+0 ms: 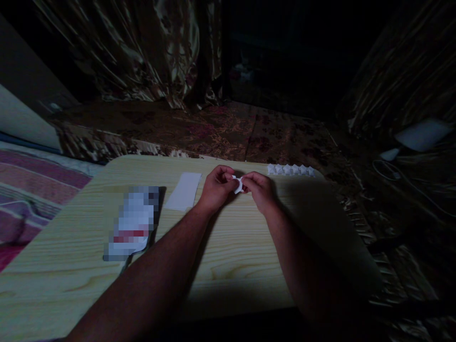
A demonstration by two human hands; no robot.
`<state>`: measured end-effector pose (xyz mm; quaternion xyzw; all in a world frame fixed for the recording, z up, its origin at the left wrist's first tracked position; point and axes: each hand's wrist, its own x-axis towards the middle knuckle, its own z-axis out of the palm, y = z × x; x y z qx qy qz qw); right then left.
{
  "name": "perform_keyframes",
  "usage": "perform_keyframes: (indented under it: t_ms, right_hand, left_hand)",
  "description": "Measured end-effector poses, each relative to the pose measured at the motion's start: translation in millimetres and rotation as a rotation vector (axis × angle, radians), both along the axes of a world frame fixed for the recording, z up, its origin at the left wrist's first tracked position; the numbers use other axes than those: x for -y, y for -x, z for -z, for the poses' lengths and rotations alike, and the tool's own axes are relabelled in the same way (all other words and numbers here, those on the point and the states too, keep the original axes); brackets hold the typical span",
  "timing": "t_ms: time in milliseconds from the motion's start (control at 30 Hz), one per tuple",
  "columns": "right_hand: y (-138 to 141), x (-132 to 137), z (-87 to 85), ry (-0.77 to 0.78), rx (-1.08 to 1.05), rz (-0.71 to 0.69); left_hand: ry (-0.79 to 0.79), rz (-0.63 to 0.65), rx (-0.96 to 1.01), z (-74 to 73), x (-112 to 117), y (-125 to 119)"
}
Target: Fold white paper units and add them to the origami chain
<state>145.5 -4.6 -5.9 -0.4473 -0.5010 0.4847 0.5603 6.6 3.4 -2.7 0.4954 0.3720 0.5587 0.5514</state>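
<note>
Between my two hands is a small piece of folded white paper (238,185), held just above the wooden table (228,266). My left hand (218,187) pinches its left side, thumb on top. From the other side my right hand (259,187) grips the right edge with thumb and fingers. The fingers hide part of its shape. Left of my left hand lies a stack or sheet of white paper strips (184,191). Beyond my right hand, a row of several small folded white paper pieces (290,169) lines the table's far edge.
A blurred-out device, perhaps a phone (133,223), lies on the left of the table with a cable near its lower end. A striped bedcover (24,190) borders the left side. Patterned curtains (160,52) hang behind. A pale object with a white cord (422,135) is at right.
</note>
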Motion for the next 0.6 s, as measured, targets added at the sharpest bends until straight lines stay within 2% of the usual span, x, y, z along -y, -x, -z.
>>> perform_keyframes:
  t_ms: [133,600]
  right_hand:
    - [-0.6,-1.1,3.5,-0.041,0.030,0.014]
    - [-0.3,-0.9,1.1,-0.007,0.090,0.032]
  left_hand:
    - [-0.019,0.005,0.000,2.1,0.8,-1.2]
    - [0.001,-0.012,-0.018,1.3,0.2,0.4]
